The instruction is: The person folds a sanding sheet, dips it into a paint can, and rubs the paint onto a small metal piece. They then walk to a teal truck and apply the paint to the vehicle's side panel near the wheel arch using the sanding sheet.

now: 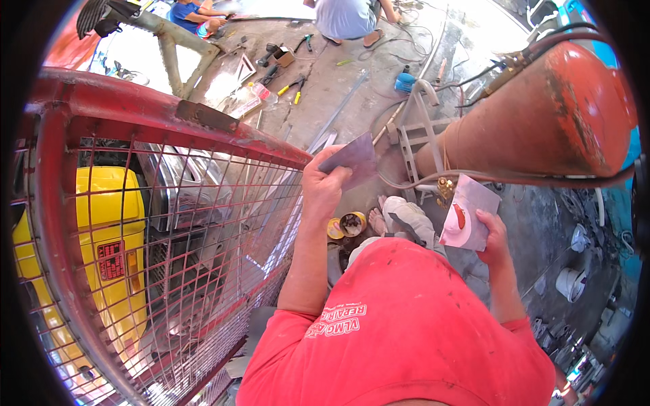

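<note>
My left hand is closed on one edge of a thin, flat, dark grey rectangular plate, thumb on top, raised beside the red mesh frame. On the right, my right hand grips the edge of a light grey flat plate. A round patch of pale pink paste lies on this plate, with a bright red blob on top of it. The two plates are apart. Which material they are made of, I cannot tell.
A red frame with wire mesh stands close on my left, a yellow bin behind it. At right leans a large rusty orange cylinder with hoses. Open tins sit by my feet. Pliers lie ahead; two people crouch beyond.
</note>
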`<state>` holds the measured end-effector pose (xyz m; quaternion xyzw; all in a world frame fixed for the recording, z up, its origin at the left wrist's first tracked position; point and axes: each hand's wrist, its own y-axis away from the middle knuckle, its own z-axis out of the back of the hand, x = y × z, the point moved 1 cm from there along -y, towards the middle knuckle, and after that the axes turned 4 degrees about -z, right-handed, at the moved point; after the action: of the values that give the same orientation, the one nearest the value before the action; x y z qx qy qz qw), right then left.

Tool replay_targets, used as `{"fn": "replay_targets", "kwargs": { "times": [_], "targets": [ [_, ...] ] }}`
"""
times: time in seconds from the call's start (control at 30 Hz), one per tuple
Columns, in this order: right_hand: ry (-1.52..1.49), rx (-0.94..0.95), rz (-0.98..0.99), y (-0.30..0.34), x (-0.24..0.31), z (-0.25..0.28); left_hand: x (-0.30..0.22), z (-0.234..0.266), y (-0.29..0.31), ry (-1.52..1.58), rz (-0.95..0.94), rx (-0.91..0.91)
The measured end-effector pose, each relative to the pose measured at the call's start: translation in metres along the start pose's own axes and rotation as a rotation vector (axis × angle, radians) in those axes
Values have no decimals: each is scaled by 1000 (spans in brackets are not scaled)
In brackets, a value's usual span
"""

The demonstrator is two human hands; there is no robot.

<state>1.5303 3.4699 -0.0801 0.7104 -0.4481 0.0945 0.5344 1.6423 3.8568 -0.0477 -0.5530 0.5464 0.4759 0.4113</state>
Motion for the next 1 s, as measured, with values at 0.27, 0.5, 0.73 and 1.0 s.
{"fn": "replay_targets", "kwargs": {
  "times": [0.27,0.5,0.73,1.0],
  "targets": [
    [-237,146,105,-53,41,-80,-47,-26,-113,-71,-136,94],
    [-201,223,299,-124,122,-126,-89,-87,-274,-156,-277,215],
    [-135,127,304,-195,173,-162,-92,-79,-387,-103,-258,105],
    [103,-3,536,-243,209,-174,-73,-17,-460,-101,-135,-114]
  ]
}}
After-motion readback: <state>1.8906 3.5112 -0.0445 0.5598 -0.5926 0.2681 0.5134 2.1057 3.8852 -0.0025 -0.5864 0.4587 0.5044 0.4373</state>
